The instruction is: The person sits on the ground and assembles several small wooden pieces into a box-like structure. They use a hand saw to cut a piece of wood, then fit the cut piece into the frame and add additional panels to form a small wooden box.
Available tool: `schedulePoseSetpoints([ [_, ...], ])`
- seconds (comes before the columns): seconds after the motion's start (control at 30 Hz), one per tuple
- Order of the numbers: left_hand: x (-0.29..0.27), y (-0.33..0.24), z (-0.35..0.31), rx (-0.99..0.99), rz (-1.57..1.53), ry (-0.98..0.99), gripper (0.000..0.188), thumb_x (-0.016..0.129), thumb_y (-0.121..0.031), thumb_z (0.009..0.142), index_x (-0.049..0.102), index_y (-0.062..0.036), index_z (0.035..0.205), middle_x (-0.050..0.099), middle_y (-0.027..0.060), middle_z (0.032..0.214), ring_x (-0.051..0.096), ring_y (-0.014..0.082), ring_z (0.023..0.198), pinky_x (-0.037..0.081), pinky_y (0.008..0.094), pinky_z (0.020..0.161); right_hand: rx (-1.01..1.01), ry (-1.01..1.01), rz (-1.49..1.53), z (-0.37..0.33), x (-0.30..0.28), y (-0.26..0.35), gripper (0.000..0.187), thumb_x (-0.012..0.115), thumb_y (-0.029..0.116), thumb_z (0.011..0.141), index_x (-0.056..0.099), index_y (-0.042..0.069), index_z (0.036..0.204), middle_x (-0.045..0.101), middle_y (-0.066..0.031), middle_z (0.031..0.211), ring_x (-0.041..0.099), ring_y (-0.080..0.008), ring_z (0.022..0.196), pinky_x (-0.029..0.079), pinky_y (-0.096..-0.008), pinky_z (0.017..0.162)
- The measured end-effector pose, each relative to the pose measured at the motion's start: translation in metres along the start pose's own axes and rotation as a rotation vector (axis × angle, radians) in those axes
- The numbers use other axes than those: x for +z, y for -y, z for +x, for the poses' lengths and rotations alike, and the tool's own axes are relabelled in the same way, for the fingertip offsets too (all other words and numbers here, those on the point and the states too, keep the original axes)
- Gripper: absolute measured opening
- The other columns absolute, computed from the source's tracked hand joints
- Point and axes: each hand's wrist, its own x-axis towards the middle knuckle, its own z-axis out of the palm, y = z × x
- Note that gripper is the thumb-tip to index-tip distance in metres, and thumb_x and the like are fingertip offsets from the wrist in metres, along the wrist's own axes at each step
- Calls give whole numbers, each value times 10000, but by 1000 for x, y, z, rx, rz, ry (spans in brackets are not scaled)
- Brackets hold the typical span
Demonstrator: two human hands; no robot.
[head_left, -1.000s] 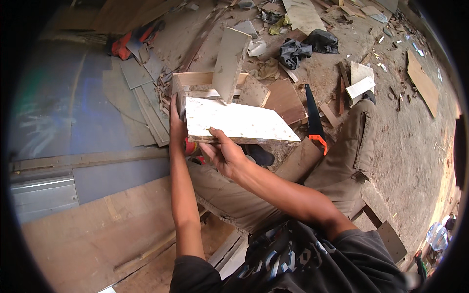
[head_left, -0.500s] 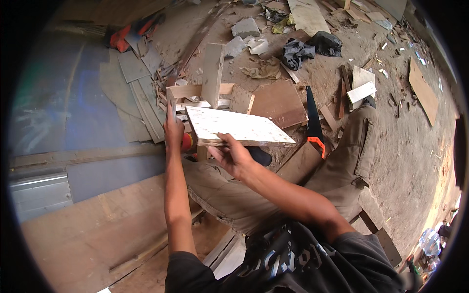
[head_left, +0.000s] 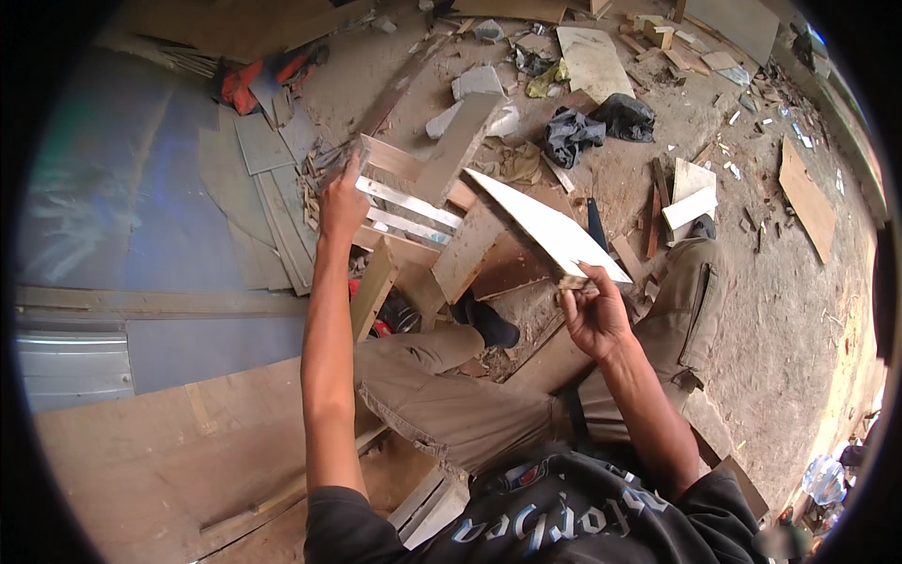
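My left hand [head_left: 343, 205] is closed round the left corner of a wooden frame [head_left: 402, 246], built from boards and pale slats, with legs sticking out. The frame is tilted over my lower leg. My right hand [head_left: 598, 315] pinches the near end of a white-faced board [head_left: 550, 226], thumb on top and fingers beneath. This board slants to the right of the frame, its far end close to the frame's upright board [head_left: 460, 146]. Under and behind the white board lies a handsaw [head_left: 596, 226]; only its dark blade shows, its handle being hidden.
A brown panel [head_left: 512, 263] lies beyond my foot. Black plastic bags [head_left: 573, 138], concrete chunks [head_left: 476, 81] and wood scraps [head_left: 691, 202] litter the dirt floor. Grey sheets [head_left: 272, 146] are piled at the left. A long plywood sheet [head_left: 178, 442] lies at my near left.
My right hand has carried the white board rightward, away from the frame, and turned it to a steeper slant. The frame has tilted to the right, with my left hand higher on it.
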Motion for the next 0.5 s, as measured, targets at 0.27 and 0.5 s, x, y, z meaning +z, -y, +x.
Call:
schedulePoseSetpoints([
  [0.27, 20, -42, 23, 11, 99, 106, 675, 539, -15, 729, 455, -137, 1387, 654, 273, 892, 644, 434, 797, 499, 521, 720, 35, -14, 522, 11, -50, 35, 287, 701, 137, 837, 586, -107, 933, 657, -146, 879, 682, -207, 783, 615, -221, 710],
  [0.5, 28, -86, 38, -40, 125, 193, 499, 575, -169, 819, 530, -156, 1316, 669, 243, 916, 653, 411, 864, 511, 501, 775, 105, 110, 633, -35, 0, 11, 284, 698, 147, 846, 614, -82, 990, 672, -167, 924, 688, -223, 791, 617, -230, 713],
])
